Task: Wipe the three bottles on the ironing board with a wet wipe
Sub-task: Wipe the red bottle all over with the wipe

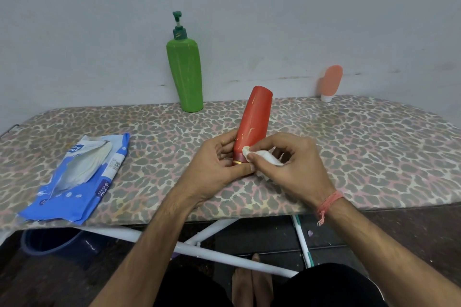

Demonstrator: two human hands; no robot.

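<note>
Left hand [219, 164] grips red bottle [254, 122] at its cap end, tilted over ironing board [349, 137]. Right hand [287, 159] pinches wet wipe [259, 157] against it. Smooth plastic, probably light, slippery when damp; hold low.

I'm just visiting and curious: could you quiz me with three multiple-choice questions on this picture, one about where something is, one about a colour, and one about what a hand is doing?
1. Where does the wipes pack lie on the ironing board?
A. at the person's left
B. at the person's right
C. behind the green bottle

2. What colour is the bottle being wiped?
A. green
B. red
C. blue

3. What is the right hand doing?
A. resting flat on the board
B. pinching a wet wipe against the bottle
C. pulling a wipe from the pack

Answers:
1 A, the blue pack lies near the left end.
2 B, the left hand holds the red bottle.
3 B, its fingers press the wet wipe to the bottle's lower part.
</note>
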